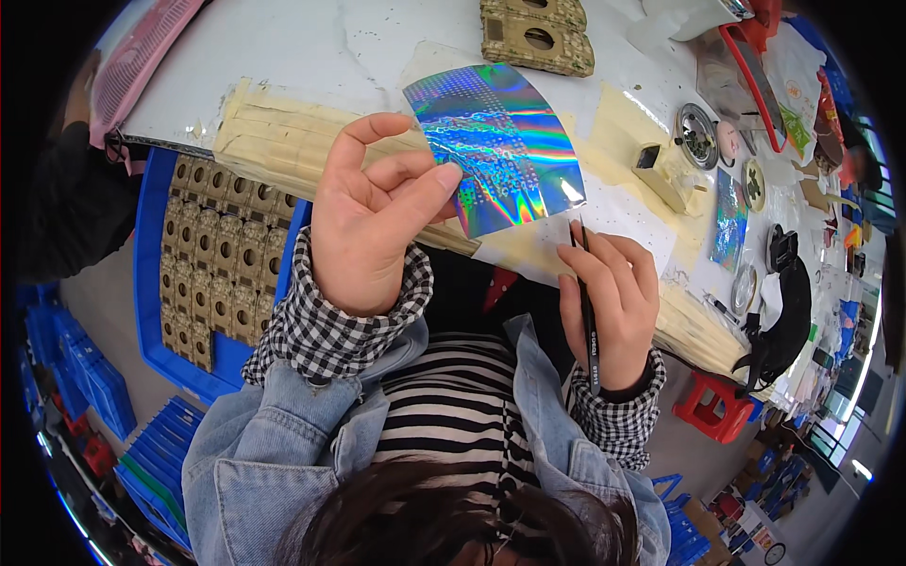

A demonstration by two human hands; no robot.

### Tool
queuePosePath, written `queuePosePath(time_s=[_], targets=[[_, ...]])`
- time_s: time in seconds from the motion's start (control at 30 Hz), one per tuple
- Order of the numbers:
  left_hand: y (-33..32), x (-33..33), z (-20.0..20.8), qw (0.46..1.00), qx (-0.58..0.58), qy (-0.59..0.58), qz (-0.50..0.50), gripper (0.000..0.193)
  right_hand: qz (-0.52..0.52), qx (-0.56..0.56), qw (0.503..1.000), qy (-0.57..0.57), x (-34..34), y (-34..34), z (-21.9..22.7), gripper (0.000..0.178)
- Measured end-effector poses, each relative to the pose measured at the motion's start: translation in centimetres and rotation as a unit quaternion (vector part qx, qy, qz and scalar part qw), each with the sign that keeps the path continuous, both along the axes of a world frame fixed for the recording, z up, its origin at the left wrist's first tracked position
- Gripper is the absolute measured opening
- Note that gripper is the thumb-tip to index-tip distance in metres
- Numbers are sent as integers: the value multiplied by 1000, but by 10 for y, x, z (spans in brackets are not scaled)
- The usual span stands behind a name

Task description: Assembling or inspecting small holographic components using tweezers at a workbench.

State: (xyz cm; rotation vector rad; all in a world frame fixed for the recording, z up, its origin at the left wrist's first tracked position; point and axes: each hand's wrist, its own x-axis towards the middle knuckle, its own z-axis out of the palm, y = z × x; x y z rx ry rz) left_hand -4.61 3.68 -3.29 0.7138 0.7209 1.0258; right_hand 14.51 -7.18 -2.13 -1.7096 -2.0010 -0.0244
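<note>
Between the thumb and fingers of my left hand [368,222], a shiny blue holographic sticker sheet [514,141] is pinched by its left edge. Rows of small marks cover part of that sheet, and it is lifted above the table's front edge. My right hand [613,292] is closed around black tweezers [590,325]. Their tips point up, close to the sheet's lower right corner; whether they touch it I cannot tell. Two camouflage-patterned casings [538,40] with round holes lie on the table beyond the sheet.
A blue crate [151,321] to my left holds several rows of similar casings. Right of the sheet are a yellowish block [670,179], a round metal dish [696,137] and another holographic sheet [729,222]. A black pouch [783,316] lies farther right, above a red stool [714,407].
</note>
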Motion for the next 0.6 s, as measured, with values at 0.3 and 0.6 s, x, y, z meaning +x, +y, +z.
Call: queuePosePath(time_s=[0.3,0.6], targets=[[1,-1,-1,1000,5,22,-1,47,37,-41,995,-83,0,2,0,32],[0,-2,0,1000,-11,10,21,48,80,-130,986,-62,5,8,21,27]])
